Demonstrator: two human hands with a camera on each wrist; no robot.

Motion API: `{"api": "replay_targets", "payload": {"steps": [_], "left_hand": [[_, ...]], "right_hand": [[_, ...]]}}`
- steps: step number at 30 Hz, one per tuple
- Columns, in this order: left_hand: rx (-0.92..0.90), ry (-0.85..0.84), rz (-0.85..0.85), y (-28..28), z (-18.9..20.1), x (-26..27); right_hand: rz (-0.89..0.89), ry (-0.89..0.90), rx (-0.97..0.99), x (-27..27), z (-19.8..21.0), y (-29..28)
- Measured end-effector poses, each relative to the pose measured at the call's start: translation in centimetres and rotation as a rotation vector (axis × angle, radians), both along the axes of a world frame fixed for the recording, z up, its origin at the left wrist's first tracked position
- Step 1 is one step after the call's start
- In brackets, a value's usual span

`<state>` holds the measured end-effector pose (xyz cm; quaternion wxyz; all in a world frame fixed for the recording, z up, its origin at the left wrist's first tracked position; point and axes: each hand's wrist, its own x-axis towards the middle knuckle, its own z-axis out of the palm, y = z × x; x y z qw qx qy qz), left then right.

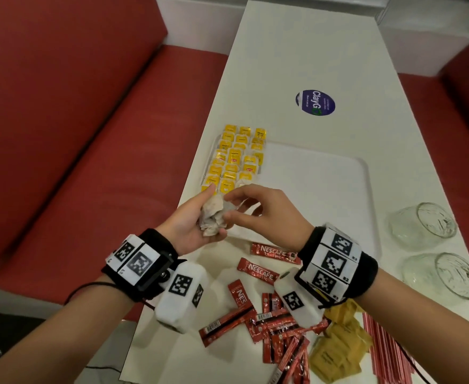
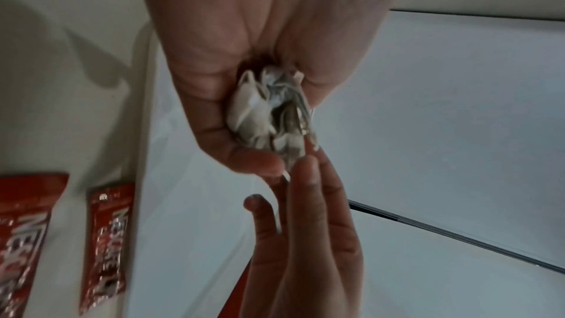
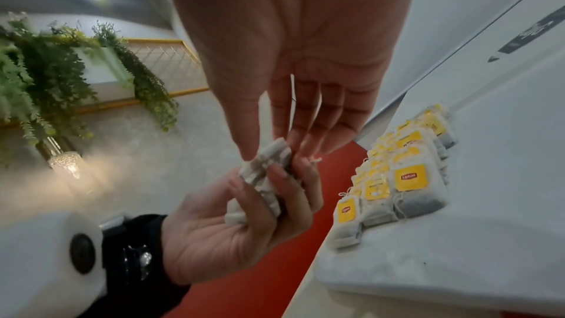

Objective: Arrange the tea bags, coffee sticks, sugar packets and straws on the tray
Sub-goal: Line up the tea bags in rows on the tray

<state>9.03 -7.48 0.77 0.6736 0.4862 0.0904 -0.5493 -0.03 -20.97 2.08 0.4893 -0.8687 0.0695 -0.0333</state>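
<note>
My left hand [image 1: 215, 212] grips a crumpled bunch of white tea bags [image 1: 212, 217] just off the near left corner of the white tray [image 1: 324, 173]. My right hand [image 1: 227, 207] pinches a tea bag at the top of that bunch between thumb and fingers [image 3: 270, 148]. In the left wrist view the bunch [image 2: 272, 115] fills the palm, and the right hand's fingers [image 2: 308, 202] reach in from below. Rows of yellow-tagged tea bags [image 1: 236, 159] cover the tray's left end [image 3: 409, 178]. Red coffee sticks [image 1: 277, 328], brown sugar packets [image 1: 338, 345] and red straws [image 1: 385, 356] lie on the table near me.
Two clear glasses [image 1: 424, 225] [image 1: 446, 275] lie on their sides right of the tray. A blue round sticker [image 1: 315, 102] marks the white table beyond the tray. A red bench [image 1: 75, 162] runs along the table's left edge. The tray's middle and right are bare.
</note>
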Motion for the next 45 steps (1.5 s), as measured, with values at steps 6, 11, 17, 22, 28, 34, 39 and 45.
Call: {"api": "replay_targets", "payload": {"steps": [6, 11, 17, 22, 28, 34, 39, 45], "left_hand": [[-0.033, 0.007, -0.044, 0.3, 0.3, -2.0], [-0.071, -0.054, -0.078, 0.8, 0.9, -3.6], [-0.087, -0.099, -0.067, 1.6, 0.8, -4.4], [-0.108, -0.036, 0.042, 1.7, 0.7, -5.2], [-0.048, -0.035, 0.154, 2.0, 0.2, -5.5], [-0.049, -0.174, 0.187, 3.1, 0.1, -4.2], [0.092, -0.594, -0.044, 3.1, 1.3, -3.1], [0.165, -0.82, -0.309, 2.7, 2.0, -1.7]], "right_hand": [[0.072, -0.054, -0.137, -1.9, 0.5, 0.2], [0.049, -0.045, -0.133, -2.9, 0.6, 0.6], [-0.015, -0.09, 0.0, -3.8, 0.5, 0.9], [-0.021, -0.104, 0.163, -3.9, 0.9, 0.7], [-0.043, -0.129, 0.299, -3.8, 1.7, 0.5], [-0.04, -0.077, 0.263, -2.6, 1.7, -0.3], [0.06, 0.041, 0.142, -1.6, 1.8, -0.5], [0.125, 0.085, 0.081, -0.1, 1.0, -1.2]]}}
